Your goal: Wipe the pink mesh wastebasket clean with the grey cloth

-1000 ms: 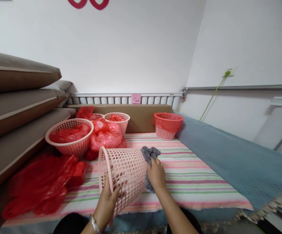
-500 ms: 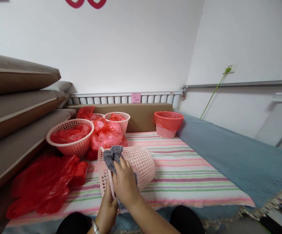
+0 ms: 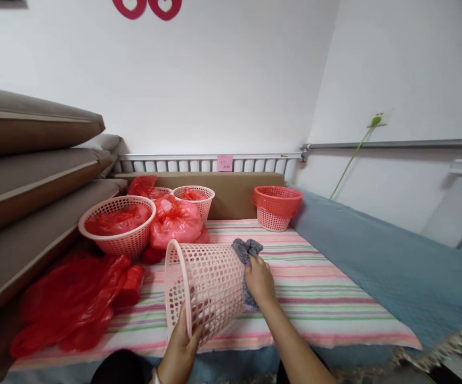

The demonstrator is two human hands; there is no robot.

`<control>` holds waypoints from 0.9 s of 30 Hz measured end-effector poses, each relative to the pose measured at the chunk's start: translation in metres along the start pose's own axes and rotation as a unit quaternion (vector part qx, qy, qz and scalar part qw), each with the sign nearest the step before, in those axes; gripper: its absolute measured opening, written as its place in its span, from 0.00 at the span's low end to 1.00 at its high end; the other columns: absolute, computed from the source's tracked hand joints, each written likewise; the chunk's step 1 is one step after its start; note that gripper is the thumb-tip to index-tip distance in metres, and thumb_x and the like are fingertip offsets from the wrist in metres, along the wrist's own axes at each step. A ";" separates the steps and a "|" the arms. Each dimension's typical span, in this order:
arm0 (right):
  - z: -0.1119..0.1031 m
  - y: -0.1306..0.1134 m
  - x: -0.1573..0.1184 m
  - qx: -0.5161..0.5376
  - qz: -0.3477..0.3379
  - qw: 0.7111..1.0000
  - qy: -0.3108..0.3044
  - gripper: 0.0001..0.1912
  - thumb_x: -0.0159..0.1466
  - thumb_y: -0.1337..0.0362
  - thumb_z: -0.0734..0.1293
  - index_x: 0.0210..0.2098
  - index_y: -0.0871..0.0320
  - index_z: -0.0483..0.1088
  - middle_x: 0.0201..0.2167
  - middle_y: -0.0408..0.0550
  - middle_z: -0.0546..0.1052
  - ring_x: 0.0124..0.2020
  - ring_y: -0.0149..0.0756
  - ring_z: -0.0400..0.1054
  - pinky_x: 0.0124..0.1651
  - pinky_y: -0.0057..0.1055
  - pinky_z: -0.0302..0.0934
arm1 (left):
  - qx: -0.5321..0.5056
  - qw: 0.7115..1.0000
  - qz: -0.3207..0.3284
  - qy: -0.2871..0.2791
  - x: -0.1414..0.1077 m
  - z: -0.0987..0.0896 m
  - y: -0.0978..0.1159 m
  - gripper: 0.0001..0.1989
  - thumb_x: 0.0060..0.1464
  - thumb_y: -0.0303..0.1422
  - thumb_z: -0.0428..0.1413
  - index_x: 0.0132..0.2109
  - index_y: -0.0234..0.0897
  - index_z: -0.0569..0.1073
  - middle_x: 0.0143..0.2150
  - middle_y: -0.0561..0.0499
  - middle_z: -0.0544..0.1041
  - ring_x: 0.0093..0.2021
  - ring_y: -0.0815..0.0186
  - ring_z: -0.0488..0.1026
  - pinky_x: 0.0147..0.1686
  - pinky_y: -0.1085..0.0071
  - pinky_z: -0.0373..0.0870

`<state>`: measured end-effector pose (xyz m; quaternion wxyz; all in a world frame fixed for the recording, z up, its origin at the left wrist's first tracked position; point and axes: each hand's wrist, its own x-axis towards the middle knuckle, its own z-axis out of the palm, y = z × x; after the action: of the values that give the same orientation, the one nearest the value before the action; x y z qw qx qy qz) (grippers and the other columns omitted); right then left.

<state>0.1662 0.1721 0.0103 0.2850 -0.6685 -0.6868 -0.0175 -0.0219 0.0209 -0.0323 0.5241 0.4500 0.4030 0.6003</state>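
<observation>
A pink perforated plastic basket (image 3: 215,282) lies on its side on the striped cloth, its mouth facing left. My left hand (image 3: 180,344) grips the near part of its rim, with the fingers partly inside. At the basket's base, my right hand (image 3: 260,280) is closed on a grey cloth (image 3: 250,248) and presses it against the bottom end. Part of the cloth hangs below the hand, beside the base.
Red plastic bags (image 3: 74,304) lie at the left beside stacked cushions (image 3: 42,165). Behind stand a basket with red plastic inside (image 3: 116,234), a stuffed red bag (image 3: 177,221) and a smaller basket (image 3: 204,205). A red-lined basket (image 3: 274,213) stands at the back right.
My right hand has moved right with the grey cloth, from near the basket's rim to its base. My left hand keeps the rim, and the basket has turned slightly.
</observation>
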 end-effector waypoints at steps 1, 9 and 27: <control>0.001 0.003 0.000 -0.002 -0.003 1.000 0.002 0.22 0.60 0.71 0.57 0.53 0.63 0.66 0.52 0.57 0.69 0.48 0.44 0.63 0.50 0.34 0.55 | 0.004 1.000 -0.004 0.001 -0.001 -0.001 -0.001 0.38 0.55 0.43 0.54 0.65 0.46 0.42 0.61 0.38 0.65 0.56 0.55 0.68 0.52 0.62 0.67; 0.005 -0.001 -0.012 -0.014 -0.018 0.999 0.029 0.21 0.61 0.71 0.56 0.53 0.61 0.66 0.52 0.56 0.68 0.48 0.43 0.62 0.50 0.33 0.53 | 0.064 0.997 0.015 0.046 0.014 0.004 0.036 0.37 0.49 0.38 0.58 0.63 0.41 0.51 0.60 0.38 0.66 0.56 0.51 0.68 0.53 0.58 0.66; -0.028 -0.087 -0.055 0.126 -0.134 0.983 0.003 0.23 0.58 0.73 0.59 0.52 0.59 0.67 0.56 0.54 0.65 0.55 0.44 0.58 0.57 0.37 0.51 | 0.039 0.997 -0.005 0.062 0.017 0.012 0.043 0.40 0.53 0.40 0.54 0.65 0.40 0.41 0.62 0.36 0.62 0.58 0.49 0.64 0.52 0.52 0.67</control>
<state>0.0925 0.1015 0.0415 0.3643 -0.5291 -0.7658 0.0289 -0.0227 0.0327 0.0136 0.4829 0.4301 0.4604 0.6081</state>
